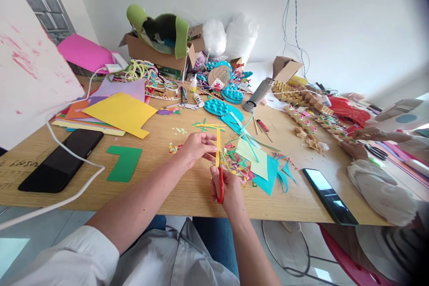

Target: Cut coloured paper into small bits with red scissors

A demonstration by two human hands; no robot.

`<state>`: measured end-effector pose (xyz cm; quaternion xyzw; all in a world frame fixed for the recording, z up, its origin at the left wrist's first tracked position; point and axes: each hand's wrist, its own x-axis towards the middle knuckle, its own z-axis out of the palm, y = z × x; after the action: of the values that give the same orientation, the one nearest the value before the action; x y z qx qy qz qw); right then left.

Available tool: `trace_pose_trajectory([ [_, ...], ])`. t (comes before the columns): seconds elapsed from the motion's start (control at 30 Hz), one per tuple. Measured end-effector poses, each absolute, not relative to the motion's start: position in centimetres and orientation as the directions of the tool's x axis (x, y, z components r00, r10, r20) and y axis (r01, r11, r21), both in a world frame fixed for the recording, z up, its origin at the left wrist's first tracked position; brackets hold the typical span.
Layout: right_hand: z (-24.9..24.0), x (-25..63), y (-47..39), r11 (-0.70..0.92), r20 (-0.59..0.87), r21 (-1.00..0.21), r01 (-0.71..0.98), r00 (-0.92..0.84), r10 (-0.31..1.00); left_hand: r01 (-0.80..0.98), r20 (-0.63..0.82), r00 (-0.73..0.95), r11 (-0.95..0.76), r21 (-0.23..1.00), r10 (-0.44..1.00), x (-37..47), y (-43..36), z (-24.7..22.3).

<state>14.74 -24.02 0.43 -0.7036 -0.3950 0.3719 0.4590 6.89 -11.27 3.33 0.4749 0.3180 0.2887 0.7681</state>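
Between the fingers of my left hand [200,147] is a narrow yellow paper strip [218,138], held upright over the table. My right hand [229,190] is closed around the red handles of a pair of scissors [220,187]; the blades lie along the lower end of the strip and are mostly hidden. Just beyond my hands, several thin yellow and green paper strips [209,125] lie crossed in a small heap. Beside my right hand spreads a pile of colourful paper scraps [237,163], next to pale green paper [253,158] and blue paper [270,183].
Left are a green paper piece [125,164], a black phone [62,158] with a white cable [80,194] nearby, and stacked coloured sheets [120,114]. A thermos [259,94] lies behind. Another phone [330,196] rests right, near a co-worker's hands [355,143] and dark-handled scissors [376,152].
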Motion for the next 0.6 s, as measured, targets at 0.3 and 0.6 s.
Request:
trace_pose_trajectory([
  [0.3, 0.05, 14.88, -23.66, -0.254, -0.125, -0.931, 0.261, 0.426, 0.896, -0.155, -0.224, 0.636, 0.407, 0.9, 0.739, 6.99, -11.39, 3.49],
  [0.6, -0.11, 14.64, -23.9, -0.257, -0.166, -0.952, 0.167, 0.425, 0.89, -0.141, -0.24, 0.636, 0.417, 0.898, 0.734, 6.88, -11.1, 3.3],
])
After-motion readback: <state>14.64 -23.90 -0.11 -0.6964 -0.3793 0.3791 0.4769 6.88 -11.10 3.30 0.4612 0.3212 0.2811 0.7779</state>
